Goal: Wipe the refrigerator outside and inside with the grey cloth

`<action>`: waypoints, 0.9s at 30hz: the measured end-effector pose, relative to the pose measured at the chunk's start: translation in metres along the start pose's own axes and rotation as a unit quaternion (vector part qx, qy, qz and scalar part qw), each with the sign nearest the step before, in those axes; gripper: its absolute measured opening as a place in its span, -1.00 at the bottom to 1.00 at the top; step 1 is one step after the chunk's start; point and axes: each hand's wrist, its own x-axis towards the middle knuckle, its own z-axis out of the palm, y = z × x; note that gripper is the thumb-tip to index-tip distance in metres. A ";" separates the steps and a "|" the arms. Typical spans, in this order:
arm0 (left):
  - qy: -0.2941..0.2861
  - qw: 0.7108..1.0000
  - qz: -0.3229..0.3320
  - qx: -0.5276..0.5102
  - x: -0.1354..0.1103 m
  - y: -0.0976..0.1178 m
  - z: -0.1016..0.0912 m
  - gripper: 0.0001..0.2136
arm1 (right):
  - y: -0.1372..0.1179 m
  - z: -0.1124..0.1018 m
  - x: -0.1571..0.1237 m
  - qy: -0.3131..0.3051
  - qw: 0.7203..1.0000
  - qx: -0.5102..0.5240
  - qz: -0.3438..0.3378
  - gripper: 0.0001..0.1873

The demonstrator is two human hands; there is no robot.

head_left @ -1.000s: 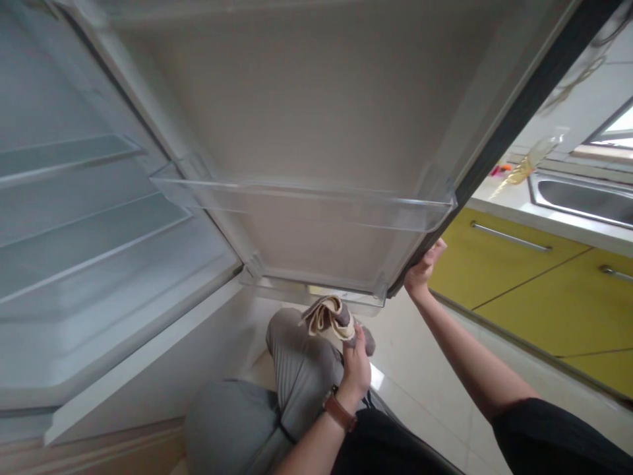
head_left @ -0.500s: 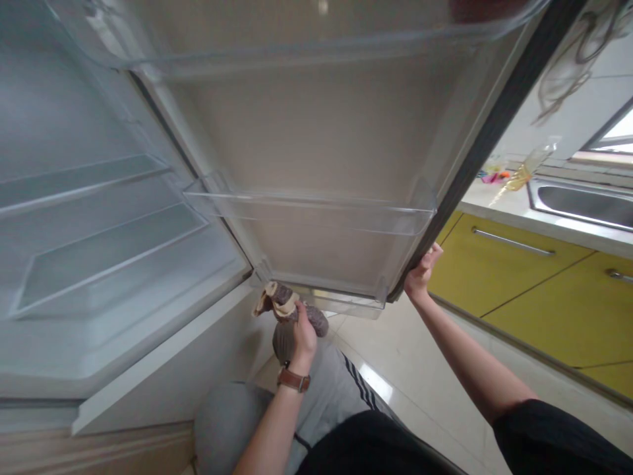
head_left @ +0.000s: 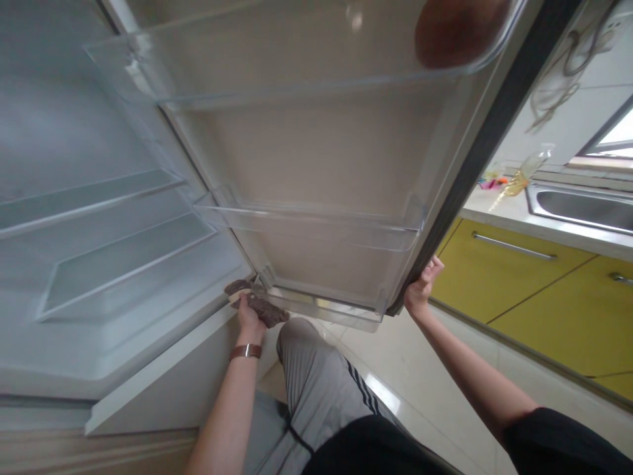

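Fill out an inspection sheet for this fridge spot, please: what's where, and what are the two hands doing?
Surface: open fridge door, inner side facing the camera, with clear door bins across it.
Things in hand: brownish cloth, pressed at the door's bottom corner by the hinge, beside the lowest bin.
Clutter: brown rounded thing in the top door bin; too blurred to name.
Hands: left hand holds the cloth; right hand grips the door's outer edge.
Cables: looped cord hanging on the wall at right.
Surroundings: glass shelves inside the fridge, yellow cabinets, steel sink, tiled floor.
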 end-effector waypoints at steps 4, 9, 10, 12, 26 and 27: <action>-0.008 0.989 -0.130 -0.064 -0.007 -0.008 -0.011 -0.67 | -0.004 -0.002 -0.006 0.016 1.000 -0.016 -0.010 -0.39; -0.045 0.960 -0.252 -0.111 -0.055 -0.056 -0.010 -0.66 | -0.009 -0.002 -0.010 0.021 0.999 -0.025 -0.008 -0.38; -0.052 0.956 -0.268 -0.110 -0.069 -0.067 -0.008 -0.66 | -0.009 -0.002 -0.010 0.023 0.999 -0.030 -0.009 -0.37; -0.063 0.943 -0.309 -0.111 -0.102 -0.088 -0.002 -0.66 | -0.009 -0.002 -0.009 0.023 0.999 -0.036 -0.009 -0.38; -0.080 0.902 -0.415 -0.090 -0.168 -0.091 0.017 -0.72 | 0.003 -0.005 -0.013 -0.021 0.998 -0.025 -0.045 -0.16; -0.064 0.917 -0.383 -0.092 -0.156 -0.083 0.015 -0.73 | 0.005 -0.005 -0.013 -0.030 0.998 -0.023 -0.057 -0.12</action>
